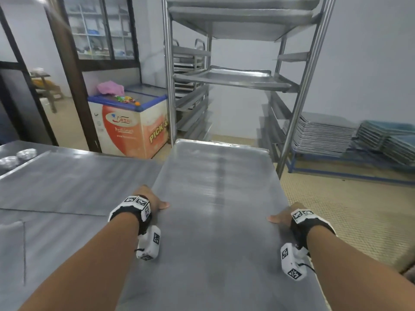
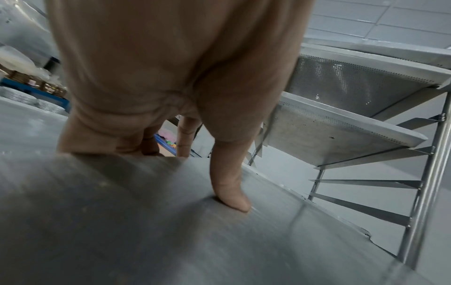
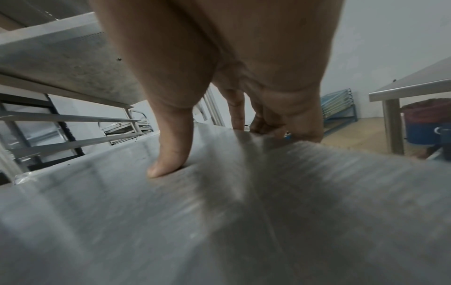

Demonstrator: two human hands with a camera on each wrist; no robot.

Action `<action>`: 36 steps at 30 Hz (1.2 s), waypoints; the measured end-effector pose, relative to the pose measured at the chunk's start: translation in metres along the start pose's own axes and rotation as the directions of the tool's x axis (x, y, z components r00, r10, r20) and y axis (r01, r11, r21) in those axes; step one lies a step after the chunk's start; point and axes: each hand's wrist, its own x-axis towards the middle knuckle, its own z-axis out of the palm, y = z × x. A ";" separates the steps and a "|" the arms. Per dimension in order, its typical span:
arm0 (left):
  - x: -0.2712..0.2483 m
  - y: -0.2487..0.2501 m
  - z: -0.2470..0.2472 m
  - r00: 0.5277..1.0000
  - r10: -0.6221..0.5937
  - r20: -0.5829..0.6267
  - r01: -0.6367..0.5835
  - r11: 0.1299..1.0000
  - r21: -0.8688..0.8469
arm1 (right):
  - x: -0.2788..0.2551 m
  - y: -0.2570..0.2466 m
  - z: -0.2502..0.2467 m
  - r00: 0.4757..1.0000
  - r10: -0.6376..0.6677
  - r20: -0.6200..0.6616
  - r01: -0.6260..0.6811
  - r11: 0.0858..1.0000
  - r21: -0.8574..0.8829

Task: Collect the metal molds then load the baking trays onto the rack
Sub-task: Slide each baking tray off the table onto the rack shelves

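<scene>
- A large flat baking tray is held by its two long edges, one hand on each side, level and lengthwise toward 12 o'clock.
- The left hand is clamped on the tray's left edge: the thumb is laid flat on the top surface, and the fingers are curled down over the edge.
- The right hand is clamped on the right edge in the same way, with its thumb pressed on top and the fingers wrapped over the side.
- How far the fingers reach under the tray cannot be told.
- The tray's far end is pointed at the metal rack at 12 o'clock, just short of its uprights, below a tray already seated on the rails.
- More trays are seen near the rack's top.
- Part of the tray lies over a steel table at 9 o'clock.
- Two round metal molds are seen at the table's far left edge, at 10 o'clock, well apart from both hands.
- Stacks of trays are kept on a low stand at 2 o'clock.
</scene>
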 end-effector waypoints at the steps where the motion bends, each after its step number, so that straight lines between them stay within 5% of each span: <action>1: 0.006 0.007 0.003 1.000 0.008 0.010 -0.008 1.000 0.000 | 0.006 0.001 -0.002 1.000 -0.004 -0.001 0.004 1.000 0.003; 36: 0.228 0.178 0.014 0.991 0.081 0.102 -0.090 0.991 0.094 | 0.210 -0.135 -0.045 1.000 0.010 -0.015 -0.009 0.999 0.045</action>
